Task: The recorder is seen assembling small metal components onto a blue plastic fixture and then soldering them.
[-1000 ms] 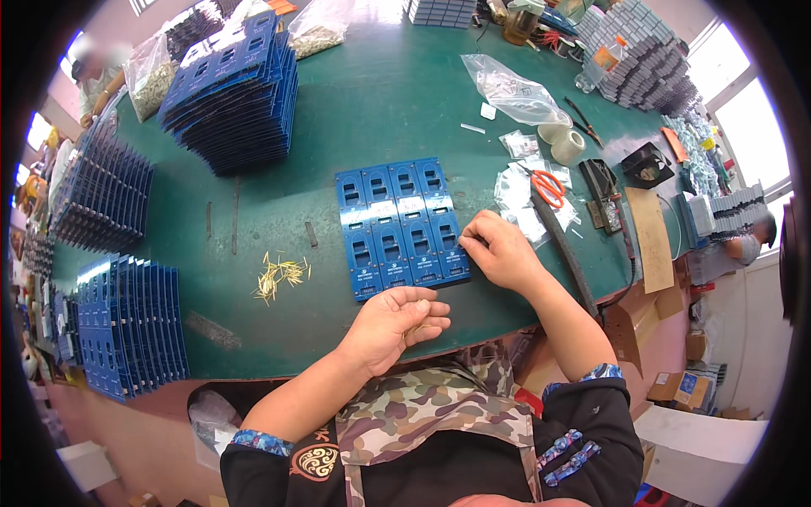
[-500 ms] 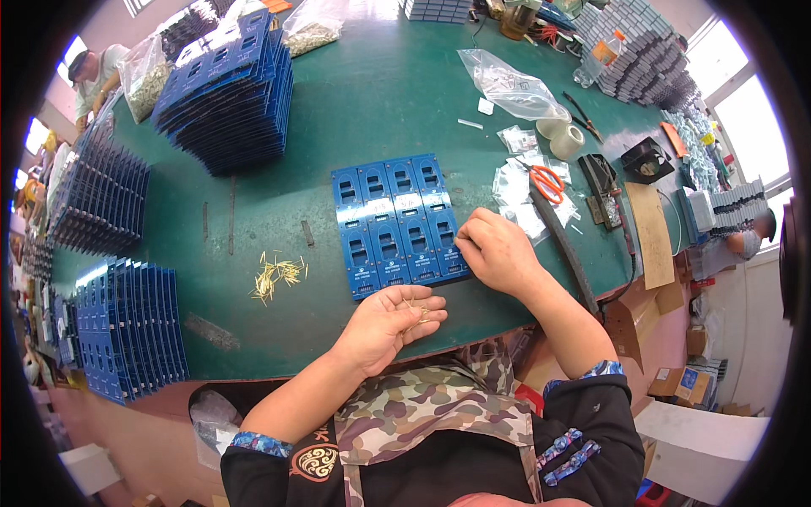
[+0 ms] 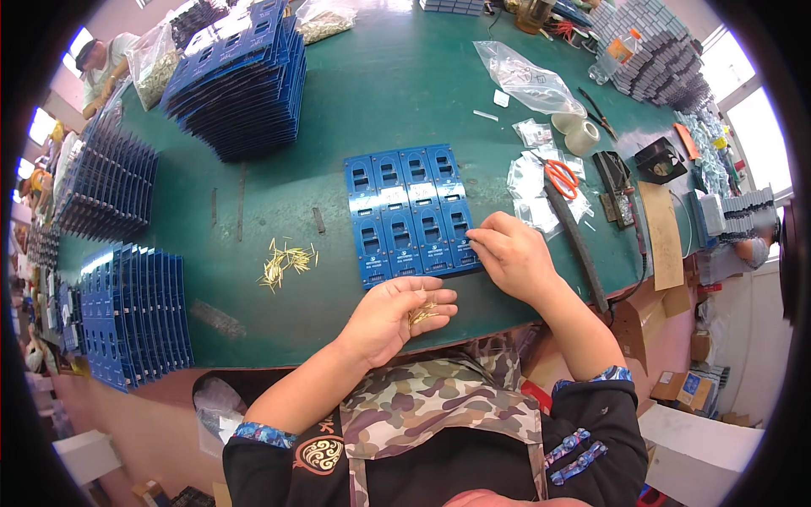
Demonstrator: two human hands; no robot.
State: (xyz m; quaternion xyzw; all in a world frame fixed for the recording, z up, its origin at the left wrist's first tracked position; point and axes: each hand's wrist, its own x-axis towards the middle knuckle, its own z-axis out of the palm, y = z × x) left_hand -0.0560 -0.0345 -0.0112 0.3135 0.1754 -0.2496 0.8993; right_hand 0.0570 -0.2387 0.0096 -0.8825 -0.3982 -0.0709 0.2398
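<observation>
A blue circuit board panel (image 3: 393, 224) with rows of rectangular cutouts lies flat on the green table. Just below its near edge, my left hand (image 3: 380, 319) is cupped palm up around several thin gold-coloured pins (image 3: 425, 313). At the panel's right edge, my right hand (image 3: 517, 260) has thumb and forefinger pinched together close to the board; whatever is between the fingertips is too small to make out. A loose pile of the same kind of gold pins (image 3: 285, 264) rests on the table left of the panel.
Stacks of blue boards (image 3: 241, 93) stand at the back left and along the left side (image 3: 139, 317). Rightward lie orange-handled scissors (image 3: 561, 177), small plastic bags (image 3: 525, 182), a dark bar (image 3: 576, 245) and a small black fan (image 3: 661, 160). Another person (image 3: 106, 68) is at the far left.
The whole scene has shifted slightly rightward in the picture. My right hand stays pinched beside the panel's right edge, and my left hand still cups the pins.
</observation>
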